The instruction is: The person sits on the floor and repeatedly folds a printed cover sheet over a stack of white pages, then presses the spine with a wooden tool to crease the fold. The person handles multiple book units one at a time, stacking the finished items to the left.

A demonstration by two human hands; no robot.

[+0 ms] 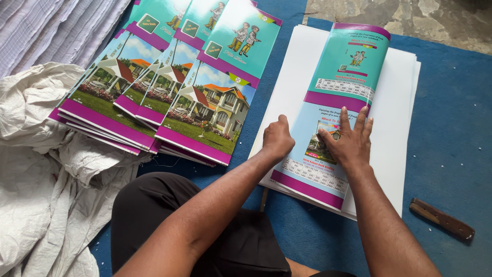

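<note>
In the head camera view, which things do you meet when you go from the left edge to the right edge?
Crumpled white sack → fanned stacks of printed covers → left hand → right hand → wooden tool.

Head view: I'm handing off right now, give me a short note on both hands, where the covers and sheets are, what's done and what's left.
Left hand: closed in a fist, pressing the left edge of the printed cover sheet.
Right hand: open, flat on the same cover, fingers spread.
The cover lies on a stack of white sheets on the blue mat, its far end curling up.
Done: overlapping piles of finished covers sit to the left.
Left: the white stack under the hands.
A wooden-handled tool lies to the right, untouched.
</note>
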